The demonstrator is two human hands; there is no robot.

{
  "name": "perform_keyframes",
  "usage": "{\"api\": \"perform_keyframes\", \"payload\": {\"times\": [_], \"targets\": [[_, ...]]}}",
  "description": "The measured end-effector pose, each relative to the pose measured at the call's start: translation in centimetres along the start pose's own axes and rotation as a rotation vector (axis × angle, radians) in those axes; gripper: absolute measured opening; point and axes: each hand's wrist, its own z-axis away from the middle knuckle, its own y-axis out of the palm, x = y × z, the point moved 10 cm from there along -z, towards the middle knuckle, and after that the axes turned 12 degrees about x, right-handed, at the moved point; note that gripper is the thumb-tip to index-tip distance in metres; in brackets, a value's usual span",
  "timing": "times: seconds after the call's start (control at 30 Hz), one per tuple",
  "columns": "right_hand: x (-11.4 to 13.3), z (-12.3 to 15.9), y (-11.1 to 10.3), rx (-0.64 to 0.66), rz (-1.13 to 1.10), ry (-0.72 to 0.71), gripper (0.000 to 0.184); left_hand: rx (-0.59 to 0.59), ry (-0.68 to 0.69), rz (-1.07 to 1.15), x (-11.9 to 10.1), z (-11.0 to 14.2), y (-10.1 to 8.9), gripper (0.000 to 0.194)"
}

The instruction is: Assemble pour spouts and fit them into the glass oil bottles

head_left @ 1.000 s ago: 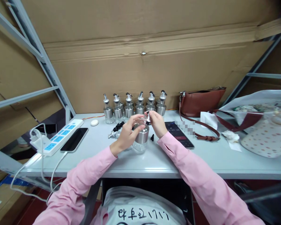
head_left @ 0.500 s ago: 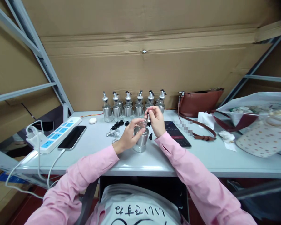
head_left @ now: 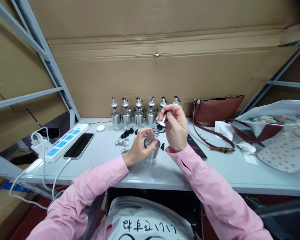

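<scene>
My left hand (head_left: 140,148) is wrapped round the neck of a glass oil bottle (head_left: 151,157) with a metal sleeve, standing near the table's front edge. Its glass mouth is uncovered. Between the fingers of my right hand (head_left: 177,126) is a pour spout (head_left: 161,123), silver with a black stopper underneath, tilted just above and right of the mouth and apart from it. Left of the bottle lie loose silver spouts (head_left: 119,141) and several black stopper pieces (head_left: 126,132). A small black part (head_left: 162,146) lies to its right.
Several bottles with spouts (head_left: 138,116) stand in a row at the back. A power strip (head_left: 65,143) and a phone (head_left: 79,145) lie left. Another phone (head_left: 196,146), a brown bag (head_left: 218,111), tissues (head_left: 247,148) and a dotted bag (head_left: 285,150) are on the right.
My right hand has lifted the spout up and to the right, off the bottle's mouth. The bottle is tilted slightly more, with my left hand still on its neck.
</scene>
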Motion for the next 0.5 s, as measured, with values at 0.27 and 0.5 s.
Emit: {"api": "perform_keyframes", "payload": {"times": [0.27,0.5], "targets": [[0.6,0.6,1.5,0.080,0.119,-0.011,0.012,-0.023,0.016,-0.045,0.3,0.3,0.0,0.039],[-0.2,1.1,2.0,0.150,0.075,0.024,0.017,-0.008,0.006,-0.045,0.2,0.3,0.2,0.035]]}}
